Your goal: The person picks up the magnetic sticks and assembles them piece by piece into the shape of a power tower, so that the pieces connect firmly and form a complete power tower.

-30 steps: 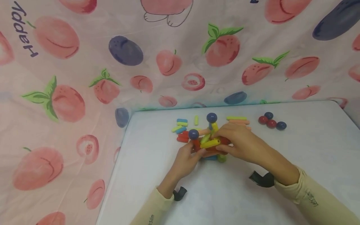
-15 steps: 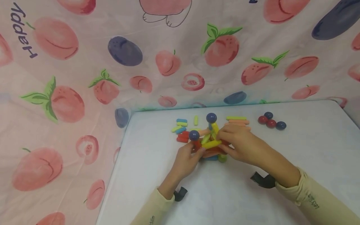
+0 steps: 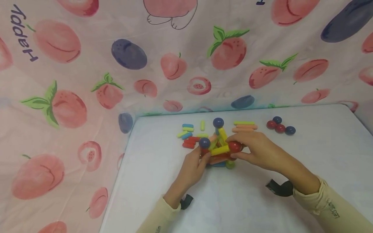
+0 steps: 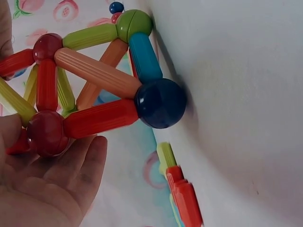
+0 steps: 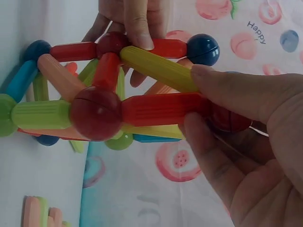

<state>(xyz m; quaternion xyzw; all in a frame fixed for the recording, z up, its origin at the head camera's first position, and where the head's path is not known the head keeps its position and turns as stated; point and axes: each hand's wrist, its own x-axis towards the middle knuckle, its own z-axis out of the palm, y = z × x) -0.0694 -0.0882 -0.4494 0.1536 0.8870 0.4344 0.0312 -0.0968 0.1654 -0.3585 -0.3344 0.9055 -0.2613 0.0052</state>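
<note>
A frame of magnetic sticks and balls stands on the table between both hands. In the left wrist view, a dark blue ball (image 4: 161, 103) and a green ball (image 4: 134, 26) form its lower corners. My left hand (image 3: 190, 168) grips the frame at a red ball (image 4: 46, 133), thumb on the near side and fingers behind. My right hand (image 3: 257, 150) pinches an upper corner: its thumb presses the end of a yellow stick (image 5: 158, 67) while its fingers curl round a red ball (image 3: 234, 146). A red stick (image 5: 163, 109) also runs to that ball. Blue balls (image 3: 218, 122) top other corners.
Loose short sticks (image 3: 187, 128) in blue, green and red lie left of the frame. Behind the right hand are longer green and orange sticks (image 3: 244, 126). Loose red and blue balls (image 3: 280, 128) sit at the back right. A patterned cloth (image 3: 175, 64) hangs behind the table.
My right hand has shifted a little right and down, from the yellow stick to the corner, where the red ball now shows. The left hand keeps its grip; the near blue ball has dipped slightly.
</note>
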